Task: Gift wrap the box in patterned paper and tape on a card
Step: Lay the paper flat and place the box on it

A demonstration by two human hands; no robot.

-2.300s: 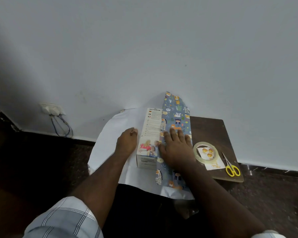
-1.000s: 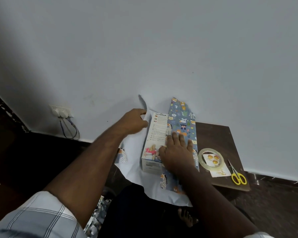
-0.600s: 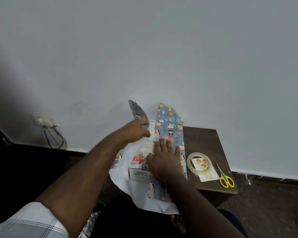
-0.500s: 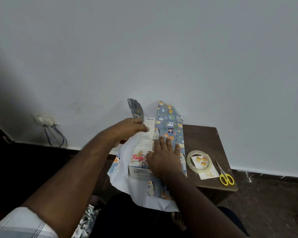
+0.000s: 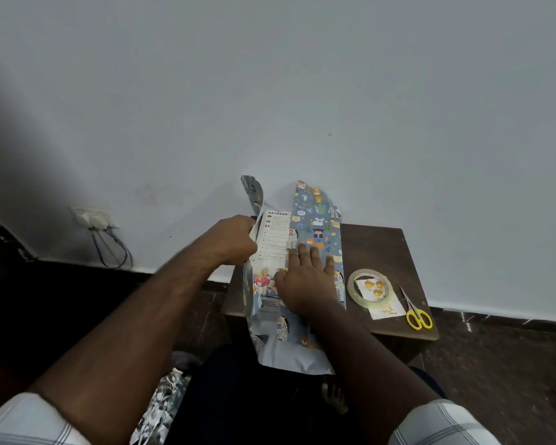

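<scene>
While flat on the box [image 5: 272, 242], right hand [image 5: 305, 284] open; left hand [image 5: 235, 239] gripping paper [image 5: 318, 220]

- looks like a plain room at home, probably
- bare painted wall [image 5: 334, 91], wall socket [image 5: 93, 217] with wires, dark stone floor [image 5: 511, 364], small wooden table [image 5: 379, 248]

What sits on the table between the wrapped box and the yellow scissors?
In the head view, a roll of clear tape lies between the box and the scissors, resting on a white card with gold decoration.
</scene>
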